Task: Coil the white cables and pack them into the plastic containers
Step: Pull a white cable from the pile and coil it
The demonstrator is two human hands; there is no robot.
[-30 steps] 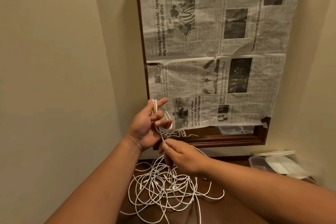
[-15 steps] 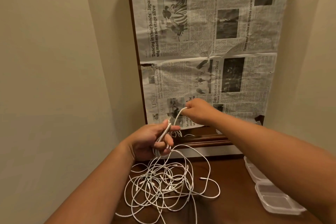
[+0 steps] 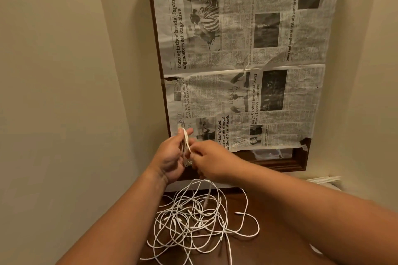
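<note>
Facing a plain beige wall [image 3: 64,92] on the left. Gripping a small coil [image 3: 185,142] of white cable in the left hand [image 3: 170,157], curling thumb and fingers round several thin loops and holding them upright above the palm, level with the lower left corner of the newspaper [image 3: 247,60]. Pinching the same cable just beside the coil with the right hand [image 3: 212,160], bending the fingers and touching the left fingertips. Letting one strand drop straight down from under the right hand into the tangle [image 3: 193,219] below. Leaving that tangle lying loose on the dark wooden table [image 3: 269,249], made of many thin white loops crossing one another, with small plugs showing among them and one plug end lying apart to the right.

Having brought the right hand back against the left since half a second ago, when stretching the cable up and away toward the newspaper. Having also turned the view, so losing the two clear lidded tubs seen then at the lower right.

Looking past the hands at the newspaper covering most of a dark wooden frame [image 3: 160,49] on the wall. Catching, at the far right edge just behind the table, only smeared pale shapes, probably the plastic containers [image 3: 323,179] or their lids, and showing nothing of their insides
</note>
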